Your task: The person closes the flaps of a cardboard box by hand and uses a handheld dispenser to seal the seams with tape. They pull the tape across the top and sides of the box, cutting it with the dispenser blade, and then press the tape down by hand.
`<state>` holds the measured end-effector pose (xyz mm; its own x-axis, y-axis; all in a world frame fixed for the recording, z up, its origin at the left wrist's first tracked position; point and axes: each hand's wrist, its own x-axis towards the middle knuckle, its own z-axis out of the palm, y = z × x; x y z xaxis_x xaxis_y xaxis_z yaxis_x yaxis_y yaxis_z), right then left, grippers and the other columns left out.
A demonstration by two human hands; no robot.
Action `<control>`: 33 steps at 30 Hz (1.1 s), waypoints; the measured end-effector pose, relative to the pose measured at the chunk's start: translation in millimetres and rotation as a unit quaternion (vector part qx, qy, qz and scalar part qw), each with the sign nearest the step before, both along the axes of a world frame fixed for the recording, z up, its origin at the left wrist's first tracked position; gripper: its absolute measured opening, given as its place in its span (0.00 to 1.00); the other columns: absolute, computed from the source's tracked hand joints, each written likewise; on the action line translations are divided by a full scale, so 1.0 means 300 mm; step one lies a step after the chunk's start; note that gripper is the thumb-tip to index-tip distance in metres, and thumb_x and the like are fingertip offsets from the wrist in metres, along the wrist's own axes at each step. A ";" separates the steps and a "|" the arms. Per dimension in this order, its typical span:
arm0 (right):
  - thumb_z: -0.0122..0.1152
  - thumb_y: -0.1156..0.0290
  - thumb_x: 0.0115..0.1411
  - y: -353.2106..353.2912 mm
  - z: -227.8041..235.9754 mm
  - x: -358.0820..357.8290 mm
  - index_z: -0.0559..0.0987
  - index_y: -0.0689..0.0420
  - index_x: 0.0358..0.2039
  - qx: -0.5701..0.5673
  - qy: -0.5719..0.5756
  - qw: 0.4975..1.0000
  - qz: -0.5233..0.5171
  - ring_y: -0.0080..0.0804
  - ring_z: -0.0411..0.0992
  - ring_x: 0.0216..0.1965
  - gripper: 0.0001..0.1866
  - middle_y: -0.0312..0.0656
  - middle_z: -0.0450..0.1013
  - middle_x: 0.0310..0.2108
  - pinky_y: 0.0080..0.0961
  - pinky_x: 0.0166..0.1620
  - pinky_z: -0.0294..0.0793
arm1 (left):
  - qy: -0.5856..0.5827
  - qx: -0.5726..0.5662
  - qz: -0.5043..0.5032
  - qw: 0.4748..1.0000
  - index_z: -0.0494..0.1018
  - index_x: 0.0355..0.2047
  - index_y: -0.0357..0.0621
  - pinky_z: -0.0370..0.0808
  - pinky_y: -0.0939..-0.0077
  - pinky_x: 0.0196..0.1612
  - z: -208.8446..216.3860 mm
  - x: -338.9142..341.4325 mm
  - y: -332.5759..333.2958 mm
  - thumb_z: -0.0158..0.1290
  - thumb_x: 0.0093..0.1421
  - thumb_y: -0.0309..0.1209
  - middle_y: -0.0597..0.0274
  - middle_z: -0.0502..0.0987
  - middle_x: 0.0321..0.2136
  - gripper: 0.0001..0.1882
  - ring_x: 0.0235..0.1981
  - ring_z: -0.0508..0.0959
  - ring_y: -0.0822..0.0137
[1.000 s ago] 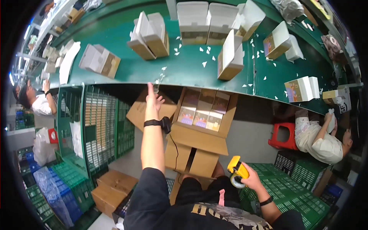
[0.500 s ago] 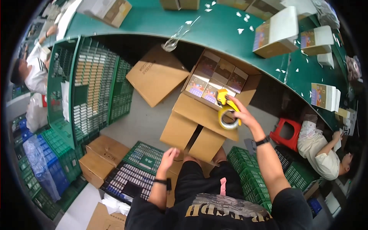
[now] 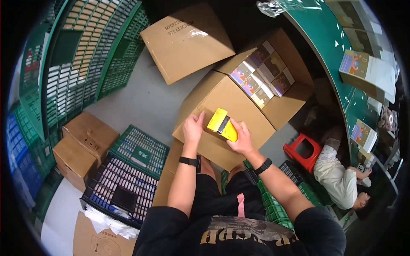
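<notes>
A yellow tape dispenser (image 3: 223, 124) is in my right hand (image 3: 242, 138), fingers wrapped round its near end. It hovers over the brown cardboard of a large carton (image 3: 252, 109). My left hand (image 3: 193, 127) is just left of the dispenser, at the carton's left side, fingers drawn together in a pinch. Whatever lies between those fingertips is too small to make out. Beyond both hands, the carton's open part holds several small printed boxes (image 3: 262, 94) packed in rows, with a raised flap (image 3: 294, 64) at the far right.
Another brown carton (image 3: 188, 42) rests on the floor behind. Green crates (image 3: 115, 64) stand at left, and a black crate (image 3: 124, 190) lies near my left arm. At right are a red stool (image 3: 303, 151), a seated person (image 3: 339, 179) and the curved green table (image 3: 314, 25).
My view has shifted closer to the carton. My right hand has brought the tape dispenser nearer to me and turned it. My left hand has risen from near my lap to the carton.
</notes>
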<state>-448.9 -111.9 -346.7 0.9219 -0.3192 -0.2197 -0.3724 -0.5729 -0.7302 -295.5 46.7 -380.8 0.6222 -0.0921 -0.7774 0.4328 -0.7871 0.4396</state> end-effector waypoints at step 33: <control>0.79 0.64 0.41 0.118 -0.058 -0.048 0.60 0.44 0.65 -0.162 -0.073 0.981 0.085 0.47 0.73 0.36 0.51 0.50 0.71 0.40 0.38 0.36 0.76 | 0.062 -0.277 -0.010 0.959 0.80 0.40 0.31 0.78 0.78 0.37 0.122 0.102 0.090 0.55 0.66 0.27 0.57 0.85 0.31 0.10 0.32 0.82 0.74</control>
